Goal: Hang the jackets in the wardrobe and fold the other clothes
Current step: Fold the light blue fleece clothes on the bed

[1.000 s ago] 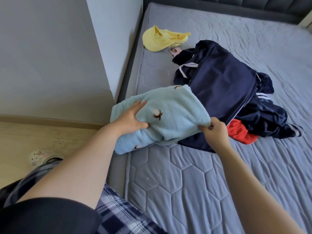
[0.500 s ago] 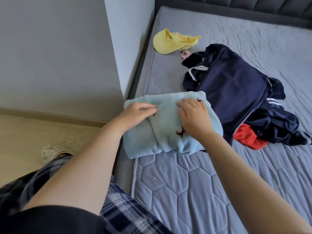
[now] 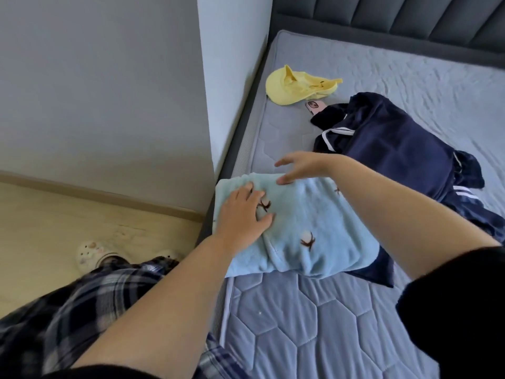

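Fingers of left hand (image 3: 240, 214) press flat on the folded blue garment (image 3: 308, 231); right hand (image 3: 303, 166) hovers, fingers relaxed.

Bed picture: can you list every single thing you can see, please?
fleece garment: 1, light blue with brown motifs, folded at mattress's near-left edge
jacket: 1, navy with white stripes, heaped behind it
cap: 1, yellow, far-left mattress
small pink item: 1, between cap and jacket
mattress: 1, grey-blue quilted
headboard: 1, dark grey
slippers: 2, cream, floor
left hand: flat on fleece
right hand: open, fingertips at its far edge
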Available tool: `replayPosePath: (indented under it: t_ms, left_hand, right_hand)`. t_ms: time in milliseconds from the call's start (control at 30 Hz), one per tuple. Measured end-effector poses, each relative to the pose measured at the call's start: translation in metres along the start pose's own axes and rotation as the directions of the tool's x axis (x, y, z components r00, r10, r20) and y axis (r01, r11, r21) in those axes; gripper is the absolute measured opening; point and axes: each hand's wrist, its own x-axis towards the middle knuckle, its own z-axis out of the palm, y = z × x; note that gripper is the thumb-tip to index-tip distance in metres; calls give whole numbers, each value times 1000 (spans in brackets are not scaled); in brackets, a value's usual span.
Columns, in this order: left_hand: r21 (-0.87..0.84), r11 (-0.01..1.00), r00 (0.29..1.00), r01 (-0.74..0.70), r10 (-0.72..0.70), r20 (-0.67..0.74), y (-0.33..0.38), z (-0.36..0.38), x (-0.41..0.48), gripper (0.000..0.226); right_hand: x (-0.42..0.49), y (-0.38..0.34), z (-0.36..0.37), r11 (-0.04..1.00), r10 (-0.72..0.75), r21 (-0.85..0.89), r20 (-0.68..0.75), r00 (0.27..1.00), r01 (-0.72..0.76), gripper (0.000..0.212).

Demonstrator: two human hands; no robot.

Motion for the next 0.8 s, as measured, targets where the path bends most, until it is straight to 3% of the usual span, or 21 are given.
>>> replayPosePath:
  t_ms: [100,200,267,333,467,567,700,800]
  left_hand:
    - [-66,997,997,-43,46,56,-10,-6,0,54]
    - [-128,990,995,-60,70,71,-16,-12,5,50]
    - [-169,984,993,-54,71,97,-19,-14,6,51]
    - [-196,980,988,-45,72,136,-22,-16,8,53]
    - [-240,970,983,-23,67,174,-25,-19,10,45]
    - [-300,954,986,-8,58,157,-26,-20,9,36]
    - [-373,926,998,-60,42,-56,-17,-24,5,22]
    - [-326,939,971,-108,28,-239,-8,-30,4,30]
  right_hand:
    - [21,10,-4,981,158,54,317,935,-185,89]
    - [41,17,-6,937,212,108,580,787,-332,96]
    - [47,18,-4,931,242,47,661,710,-361,92]
    - [49,18,-3,933,287,-34,670,685,-358,84]
    - [49,27,9,919,309,6,611,729,-394,93]
    - [37,28,21,903,231,156,608,759,-400,72]
    - [12,14,11,911,138,291,452,881,-292,60]
    - [-14,-16,-26,959,88,242,234,968,-145,49]
